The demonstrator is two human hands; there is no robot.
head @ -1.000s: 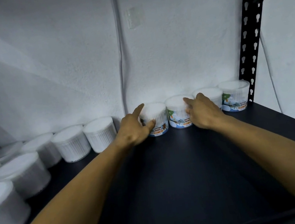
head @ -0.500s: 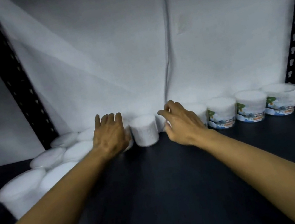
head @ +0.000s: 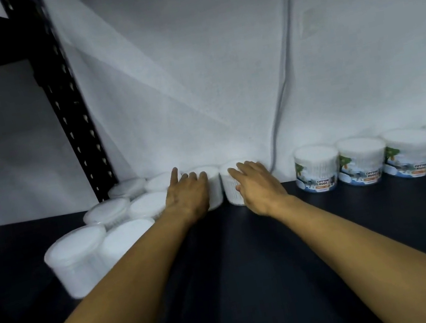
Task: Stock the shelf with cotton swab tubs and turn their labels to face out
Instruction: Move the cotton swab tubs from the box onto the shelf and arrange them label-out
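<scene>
Tubs are lined along the far edge of the shelf [head: 253, 268], against the wall [head: 191, 79], and two of them are being worked right now. The left hand [head: 187, 194] is laid over one plain-faced tub [head: 212, 187], fingers draped across its lid and near side, a loose wrap rather than a tight clamp. The right hand [head: 257, 186] is set on the neighbouring tub [head: 230, 192], thumb on the left side and fingers curled over the top, so a turning grip is judged likely. No label is shown on either; white ribbed plastic is all that can be seen. Off to the right, four labelled tubs [head: 317, 168] are stood in a neat row with blue and green prints facing out, so that stretch is judged done. A gap is left between that row and the pair in hand, where a cable [head: 279, 92] runs down the wall. To the left, beside the black upright [head: 67, 101], a cluster of blank tubs [head: 77, 259] is packed in two loose columns reaching toward the near edge, none with a label visible. Roughly a third is judged finished: the pair in hand is to be turned, and the left cluster is yet to be lined up and faced.
</scene>
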